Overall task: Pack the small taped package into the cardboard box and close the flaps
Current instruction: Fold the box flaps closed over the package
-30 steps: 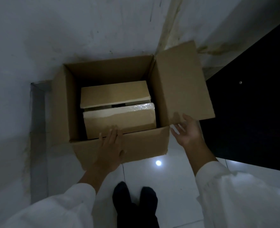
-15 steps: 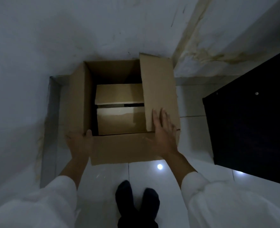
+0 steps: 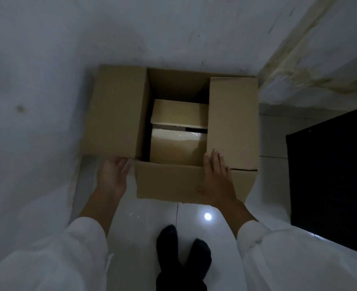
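Left flap [image 3: 114, 112] now swung inward above left hand [image 3: 112, 175]; right hand [image 3: 216, 177], fingers flat and released, presses right flap [image 3: 233, 122] lower; left fingers open.

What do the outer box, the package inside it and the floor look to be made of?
Cardboard box: matte brown cardboard, with creased flaps.
Package: also brown cardboard, with a glossy strip, probably clear tape, glinting along its top edge.
Floor: likely glazed white tile; it mirrors a light spot and shows a joint line.
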